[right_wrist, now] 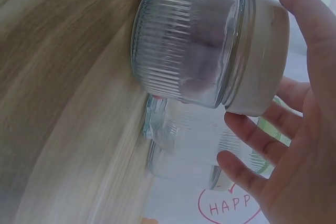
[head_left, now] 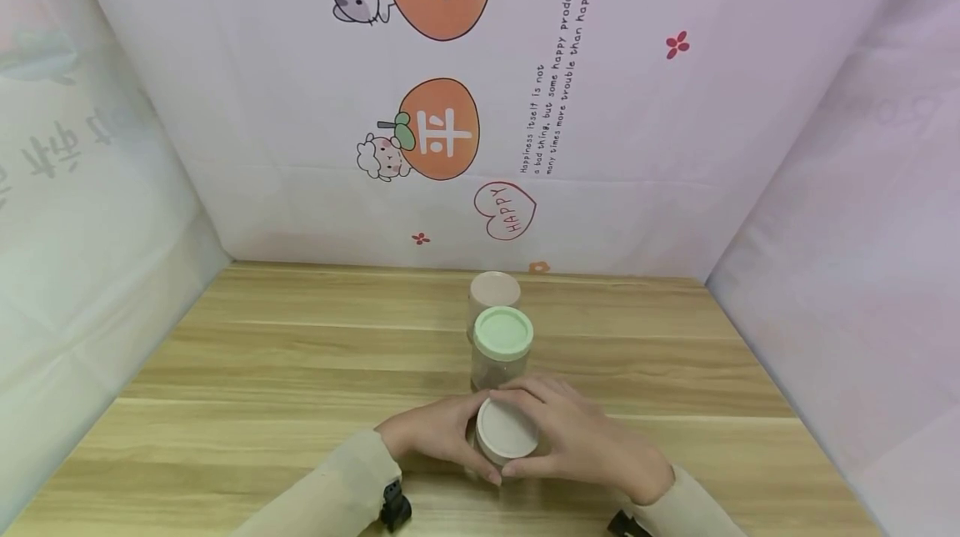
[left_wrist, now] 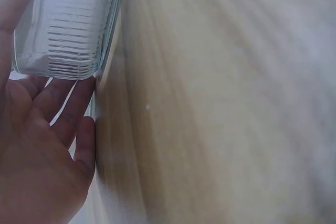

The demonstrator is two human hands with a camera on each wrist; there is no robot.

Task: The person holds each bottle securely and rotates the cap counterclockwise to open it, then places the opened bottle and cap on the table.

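A clear ribbed glass jar (right_wrist: 173,40) with a cream lid (head_left: 507,430) stands upright near the front of the table, between both hands. My left hand (head_left: 444,434) curls round the jar's left side; in the left wrist view its fingers (left_wrist: 65,103) reach behind the glass. From the right, my right hand (head_left: 581,441) grips the lid, thumb on the near side and fingers on the far side. Right behind this jar is a second glass jar with a pale green lid (head_left: 503,332). The lower part of the held jar is hidden by the hands in the head view.
A third jar with a pinkish-beige lid (head_left: 495,290) stands farthest back, in line with the others. The wood-grain table (head_left: 300,337) ends at a white printed cloth backdrop (head_left: 600,220). Pale cloth walls (head_left: 847,270) rise on both sides.
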